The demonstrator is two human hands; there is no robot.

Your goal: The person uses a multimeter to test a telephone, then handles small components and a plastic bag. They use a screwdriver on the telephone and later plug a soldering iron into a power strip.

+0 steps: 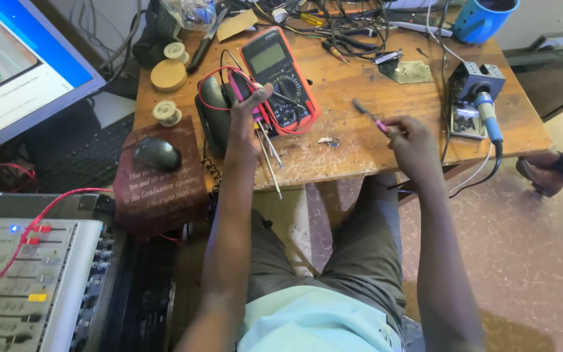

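Reaching across the wooden table [360,146], the left hand [245,120] closed round a pink-handled tool and thin metal probes [270,160], keeping them steady beside the red multimeter [278,72]. The right hand [408,133] pinched a small pink-handled screwdriver [367,116], tip raised, well apart from the soldering iron [487,111].

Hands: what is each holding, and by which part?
Right hand grips a small screwdriver by its pink handle, tip pointing up-left. Left hand holds thin metal rods by their upper ends, over the multimeter.
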